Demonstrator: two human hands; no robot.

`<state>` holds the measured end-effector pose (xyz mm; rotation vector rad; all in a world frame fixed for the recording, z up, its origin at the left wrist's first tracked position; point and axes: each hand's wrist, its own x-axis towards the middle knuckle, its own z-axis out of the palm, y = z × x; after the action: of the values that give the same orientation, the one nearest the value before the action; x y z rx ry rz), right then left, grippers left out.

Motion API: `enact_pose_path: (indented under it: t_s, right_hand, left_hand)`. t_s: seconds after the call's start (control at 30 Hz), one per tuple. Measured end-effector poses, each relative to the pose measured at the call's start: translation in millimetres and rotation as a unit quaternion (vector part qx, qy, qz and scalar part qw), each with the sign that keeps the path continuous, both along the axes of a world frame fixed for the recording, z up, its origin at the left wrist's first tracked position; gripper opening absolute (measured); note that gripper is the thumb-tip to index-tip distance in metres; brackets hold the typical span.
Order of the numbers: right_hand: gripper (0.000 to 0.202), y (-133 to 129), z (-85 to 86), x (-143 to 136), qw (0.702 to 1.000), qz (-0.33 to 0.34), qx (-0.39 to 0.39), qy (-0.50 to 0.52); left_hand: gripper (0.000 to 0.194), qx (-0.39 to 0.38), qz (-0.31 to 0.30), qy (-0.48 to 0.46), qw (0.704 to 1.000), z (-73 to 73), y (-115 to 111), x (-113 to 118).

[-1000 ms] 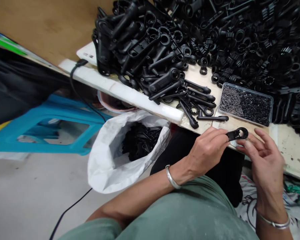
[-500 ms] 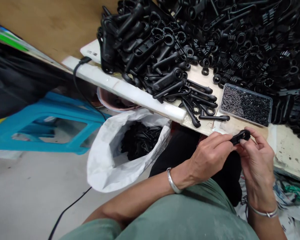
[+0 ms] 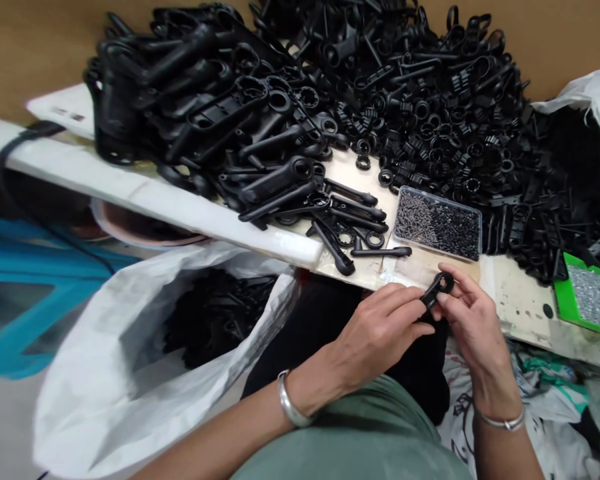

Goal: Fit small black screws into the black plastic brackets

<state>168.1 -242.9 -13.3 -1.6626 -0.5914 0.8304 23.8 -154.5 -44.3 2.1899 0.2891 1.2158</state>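
Head view: a green shirt (image 3: 350, 447) fills the bottom, closest of all.
Left hand (image 3: 373, 327): its grip is closed on the handle end of a small black part (image 3: 431, 294), and a silver band (image 3: 289, 403) circles the wrist.
Right hand (image 3: 475, 320): its thumb and fingers pinch the ring end of that same part.
Place of the black part: between the two hands, by the near edge of the bench (image 3: 520, 300).
White sack (image 3: 93, 373): open, lower left, with black pieces inside.
Black sticks (image 3: 383, 252): lying on the bench, left of the box.
Clear box (image 3: 435, 249): just past the hands, full of tiny grey and black bits.
Green tray (image 3: 565, 303): far right, holding silvery bits.
Big pile (image 3: 420, 120): black rings and handles, heaped behind the box.
Brown wall (image 3: 555, 33): at the very back.
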Motion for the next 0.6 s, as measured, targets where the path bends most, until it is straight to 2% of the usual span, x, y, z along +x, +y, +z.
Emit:
enact_pose_path:
  t_s: [0.07,0.13,0.27,0.33,0.4,0.47,0.53,0.6]
  right_hand:
    - [0.047,-12,4.2,22,0.998,0.007,-0.021,-0.056]
    - [0.046,-23,9.4,49,0.987,-0.032,-0.036,-0.153]
    - [0.046,-24,26.1,107,0.931,-0.086,-0.071,-0.347]
    - [0.046,-10,36.4,130,0.881,-0.085,-0.086,-0.457]
    - [0.043,11,44.7,145,0.806,-0.076,-0.134,-0.571]
    - [0.043,32,48.0,153,0.739,-0.039,-0.144,-0.658]
    - [0.042,48,46.2,156,0.685,-0.024,-0.181,-0.705]
    - [0.038,56,41.4,156,0.646,-0.029,-0.240,-0.724]
  left_hand:
    - [0.011,0.039,0.008,0.004,0.999,4.0,7,-3]
    - [0.008,0.077,0.045,0.012,0.996,8.3,16,-9]
    - [0.007,0.128,0.138,0.049,0.981,13.1,37,-18]
    - [0.005,0.150,0.183,0.079,0.968,13.3,45,-21]
    - [0.006,0.164,0.217,0.119,0.955,12.8,49,-21]
    - [0.009,0.170,0.228,0.165,0.944,12.5,49,-20]
    - [0.009,0.173,0.224,0.208,0.936,12.8,49,-18]
    - [0.008,0.178,0.230,0.236,0.927,13.5,48,-15]
